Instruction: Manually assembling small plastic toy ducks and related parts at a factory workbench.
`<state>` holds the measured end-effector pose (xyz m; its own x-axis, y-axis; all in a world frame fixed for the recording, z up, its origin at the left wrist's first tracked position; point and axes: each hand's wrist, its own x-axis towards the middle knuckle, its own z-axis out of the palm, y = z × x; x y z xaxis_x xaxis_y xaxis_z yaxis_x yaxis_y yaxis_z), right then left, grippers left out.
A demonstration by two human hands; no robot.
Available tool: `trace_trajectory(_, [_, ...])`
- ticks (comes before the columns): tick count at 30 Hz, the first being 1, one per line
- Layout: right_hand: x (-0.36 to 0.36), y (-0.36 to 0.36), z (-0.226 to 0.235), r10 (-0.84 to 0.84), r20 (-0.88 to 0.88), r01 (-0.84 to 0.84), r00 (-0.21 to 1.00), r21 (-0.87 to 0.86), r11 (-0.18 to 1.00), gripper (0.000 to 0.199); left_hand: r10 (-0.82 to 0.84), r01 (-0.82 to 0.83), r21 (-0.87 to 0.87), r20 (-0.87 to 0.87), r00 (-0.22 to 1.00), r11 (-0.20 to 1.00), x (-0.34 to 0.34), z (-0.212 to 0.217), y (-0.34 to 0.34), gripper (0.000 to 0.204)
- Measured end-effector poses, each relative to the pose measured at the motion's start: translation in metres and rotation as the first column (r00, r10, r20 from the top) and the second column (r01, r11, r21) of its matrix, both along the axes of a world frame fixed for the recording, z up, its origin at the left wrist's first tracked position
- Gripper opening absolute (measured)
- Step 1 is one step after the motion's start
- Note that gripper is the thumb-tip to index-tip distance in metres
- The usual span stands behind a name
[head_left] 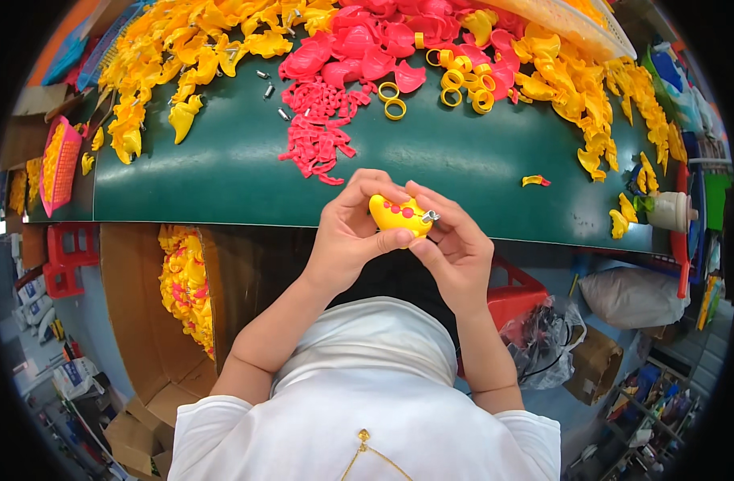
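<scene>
Yellow plastic, bright and curved, sits between the two hands at the near edge of the green worktop (238,164): a small shell (391,220) with red dots along its middle and a shiny metal piece (431,216) jutting from its right end. From where I stand, the left hand (349,228) has its fingers closed around the shell, thumb pressed on the near side. The right hand (458,242) is half curled at the metal end, its thumb by the lower edge; whether it pinches the metal itself I can't tell.

To work this well, I'd let the left fingers do the steadying, without squeezing hard enough to spread the seam, and keep the right ones for small, straight adjustments. Tilting the metal piece could force the halves apart, I'd guess. The red strips (317,120) lie clear, just beyond the hands.
</scene>
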<state>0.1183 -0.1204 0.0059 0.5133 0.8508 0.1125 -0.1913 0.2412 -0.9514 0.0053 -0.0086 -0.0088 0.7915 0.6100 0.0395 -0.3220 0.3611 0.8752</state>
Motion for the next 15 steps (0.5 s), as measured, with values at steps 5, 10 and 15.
trace_trajectory(5, [0.007,-0.003,-0.006,0.031,-0.07,-0.029,0.997,0.034,0.999,0.027,0.031,-0.031,0.065,0.001,1.0,0.997,0.002,-0.001,-0.003,0.033])
trace_trajectory(10, [0.007,0.0,-0.013,0.034,-0.141,-0.019,0.989,0.103,0.995,0.026,0.124,-0.114,0.241,-0.027,0.992,0.964,0.002,-0.005,-0.005,0.029])
trace_trajectory(15, [0.024,0.002,-0.001,0.085,0.248,-0.075,0.965,-0.049,0.996,0.053,0.133,-0.117,0.284,-0.037,0.99,0.952,0.02,0.006,0.007,0.02])
